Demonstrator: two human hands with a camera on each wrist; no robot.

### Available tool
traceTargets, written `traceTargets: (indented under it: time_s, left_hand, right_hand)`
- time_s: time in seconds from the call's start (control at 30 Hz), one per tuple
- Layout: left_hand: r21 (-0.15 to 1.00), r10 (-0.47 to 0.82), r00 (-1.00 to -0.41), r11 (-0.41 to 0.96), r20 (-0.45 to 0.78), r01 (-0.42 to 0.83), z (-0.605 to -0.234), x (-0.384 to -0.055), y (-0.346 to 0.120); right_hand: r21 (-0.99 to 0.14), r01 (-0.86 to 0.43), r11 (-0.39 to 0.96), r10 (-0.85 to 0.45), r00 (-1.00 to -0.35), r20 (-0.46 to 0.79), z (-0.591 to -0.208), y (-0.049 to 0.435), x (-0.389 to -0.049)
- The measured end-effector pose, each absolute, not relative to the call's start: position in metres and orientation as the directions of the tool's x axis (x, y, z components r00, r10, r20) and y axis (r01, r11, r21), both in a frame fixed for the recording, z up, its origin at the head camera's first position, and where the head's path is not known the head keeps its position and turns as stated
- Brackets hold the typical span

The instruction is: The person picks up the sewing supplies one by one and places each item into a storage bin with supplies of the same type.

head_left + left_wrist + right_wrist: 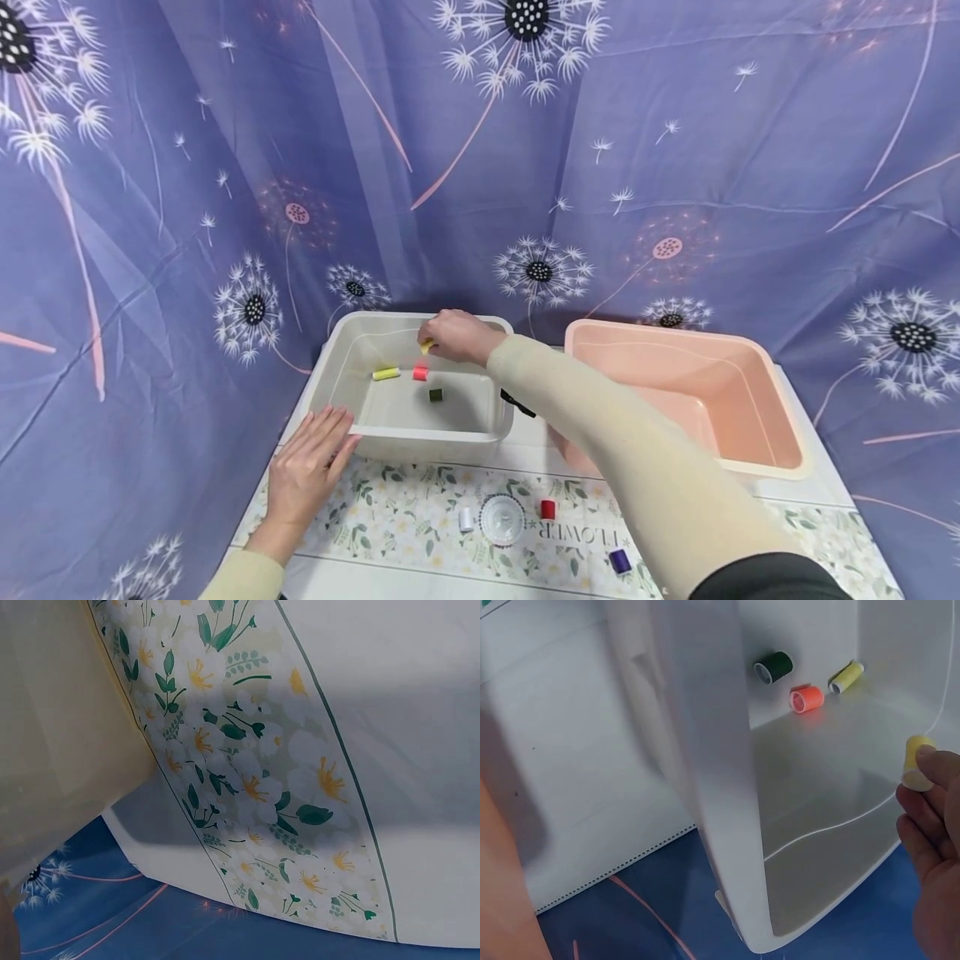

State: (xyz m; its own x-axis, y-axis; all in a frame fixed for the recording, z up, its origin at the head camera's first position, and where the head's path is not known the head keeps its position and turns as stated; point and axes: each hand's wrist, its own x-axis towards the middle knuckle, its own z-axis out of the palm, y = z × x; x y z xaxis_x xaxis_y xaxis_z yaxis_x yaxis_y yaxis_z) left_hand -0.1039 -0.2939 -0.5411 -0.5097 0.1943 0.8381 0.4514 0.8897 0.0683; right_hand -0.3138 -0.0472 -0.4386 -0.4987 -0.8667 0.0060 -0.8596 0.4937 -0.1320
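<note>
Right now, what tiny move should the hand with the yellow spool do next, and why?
I'd guess lower the right hand a little and let go, because it pinches the yellow spool at the pale bin's far side, and three other spools already lie inside.

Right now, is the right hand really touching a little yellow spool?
Touching. The right wrist view shows it: the right hand pinches the yellow spool, with its thumb against the spool's side.

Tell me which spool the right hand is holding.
The golden-yellow spool, pinched in the right hand. It alone is held; the lime spool, coral spool and dark green spool lie in the white bin.
</note>
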Motion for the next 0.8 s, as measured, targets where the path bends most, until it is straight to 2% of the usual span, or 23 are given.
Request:
traceTargets:
  time_s: [0.27, 0.5, 0.8]
  left_hand:
    - [0.072, 0.189, -0.506, 0.89, 0.842, 0.451, -0.5423, -0.102, -0.293]
    - [0.07, 0.193, -0.501, 0.886, 0.844, 0.458, -0.5424, -0.1021, -0.2914]
    - [0.075, 0.193, -0.515, 0.888, 0.835, 0.453, -0.5396, -0.1029, -0.2908]
  right_hand:
    - [-0.114, -0.861, 0.495, -0.869, -0.494, -0.04, -0.447, -0.0533, -0.3181]
    - [-0.1, -0.833, 0.544, -0.839, -0.541, -0.061, -0.4472, -0.0514, -0.316]
    - [-0.049, -0.824, 0.564, -0.824, -0.558, -0.102, -0.4481, -0.0498, -0.3162]
